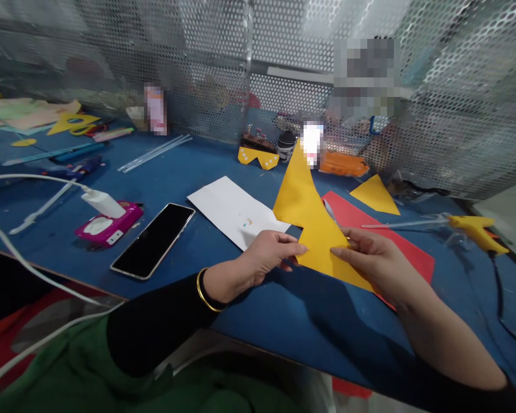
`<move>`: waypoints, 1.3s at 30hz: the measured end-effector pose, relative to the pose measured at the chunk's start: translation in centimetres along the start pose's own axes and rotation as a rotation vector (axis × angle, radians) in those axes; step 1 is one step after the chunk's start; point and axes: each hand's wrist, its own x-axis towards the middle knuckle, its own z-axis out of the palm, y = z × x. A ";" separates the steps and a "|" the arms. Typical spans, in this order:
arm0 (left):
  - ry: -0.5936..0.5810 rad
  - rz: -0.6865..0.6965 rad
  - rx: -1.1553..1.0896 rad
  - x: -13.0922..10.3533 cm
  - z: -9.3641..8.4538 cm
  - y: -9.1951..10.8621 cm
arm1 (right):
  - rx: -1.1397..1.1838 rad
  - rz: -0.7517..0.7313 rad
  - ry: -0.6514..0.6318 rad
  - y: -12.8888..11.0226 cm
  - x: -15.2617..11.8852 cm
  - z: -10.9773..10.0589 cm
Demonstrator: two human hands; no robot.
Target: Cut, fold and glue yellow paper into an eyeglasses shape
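A cut piece of yellow paper (pixel 312 221) is held up over the blue table, its tall point upward and a notch in its left edge. My left hand (pixel 269 255) pinches its lower left edge between thumb and fingers. On the right side my right hand (pixel 372 258) grips the same sheet, thumb in front and fingers partly hidden behind it. Behind the yellow piece lies red paper (pixel 413 252), with part of a metal tool showing at its upper edge. White paper (pixel 232 209) with small marks rests beyond my left hand.
A black phone (pixel 153 241) and a magenta power socket (pixel 112 223) with a white plug lie left. At right are a yellow glue gun (pixel 477 229) and a yellow triangle (pixel 376 194). Clear sticks (pixel 155 154), a yellow cutout (pixel 258 158) and an orange packet (pixel 344 164) lie farther back.
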 end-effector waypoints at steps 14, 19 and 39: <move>-0.001 -0.007 -0.001 0.0 0.0 0.0 | -0.022 -0.020 -0.006 0.8 0.1 -0.2; -0.008 -0.017 -0.005 -0.2 -0.1 0.2 | -0.030 -0.008 -0.046 0.9 0.1 -0.3; 0.045 0.059 -0.018 0.3 -0.2 -0.5 | -0.046 -0.001 -0.113 0.7 -0.1 0.3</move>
